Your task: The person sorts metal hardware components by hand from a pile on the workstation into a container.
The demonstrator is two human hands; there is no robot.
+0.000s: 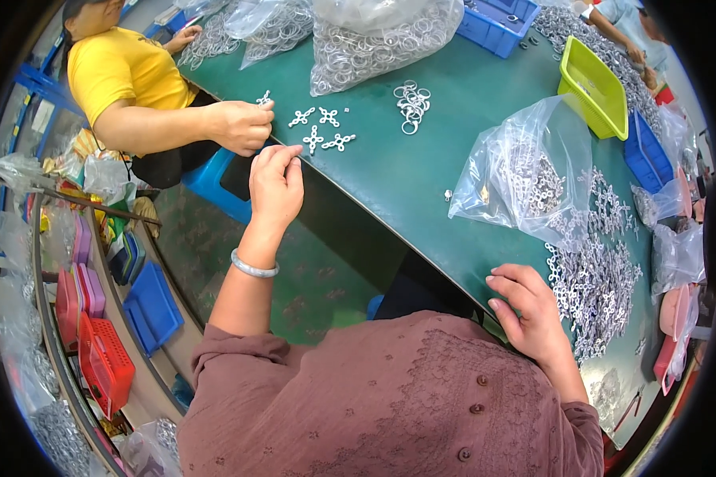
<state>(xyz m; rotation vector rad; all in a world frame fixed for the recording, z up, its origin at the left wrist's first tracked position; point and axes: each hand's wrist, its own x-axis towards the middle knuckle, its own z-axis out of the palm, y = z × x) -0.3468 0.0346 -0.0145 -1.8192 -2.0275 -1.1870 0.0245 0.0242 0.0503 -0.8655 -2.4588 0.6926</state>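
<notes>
Well left of the slack clear plastic bag (pixel 489 171), the left hand (pixel 277 187) has fingertips close together, grip unclear, beside loose cross-shaped links (pixel 313 141); below the bag, the right hand (pixel 529 314) rests, fingers apart; lifting links singly by one arm should limit snagging.

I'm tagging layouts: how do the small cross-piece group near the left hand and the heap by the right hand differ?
The small group is a few pieces; the heap holds very many and covers far more of the green table. The small group's pieces lie loosely spread; the heap's overlap. Both show pale cross-shaped pieces.
</notes>
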